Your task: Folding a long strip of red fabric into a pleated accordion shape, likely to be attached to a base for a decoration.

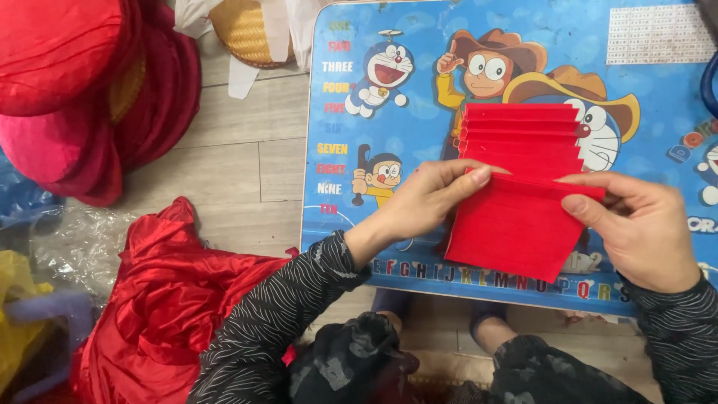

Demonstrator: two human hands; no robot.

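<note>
Head camera looks down at a red sheet of paper being folded like a fan (520, 191), lying on a small blue play table with cartoon pictures and letters (419, 45). The far part of the paper already has many thin folds stacked up in neat steps. The near part is flat and smooth, so I think about half is folded and half is left to do. The left hand (426, 202) pinches the left edge of the paper at the newest fold, with the thumb on top and the fingers closed tight on it. The right hand (636, 224) pinches the right edge at the same fold, thumb on top too, fingers curled under the paper. Both arms wear dark sleeves with thin white stripes (277, 314). On the wooden floor beside the table lies a shiny red cloth all bunched up (164, 292). Farther off sits a pile of red and pink round cushions (82, 82), and a yellow woven basket (243, 30) peeks in at the top
</note>
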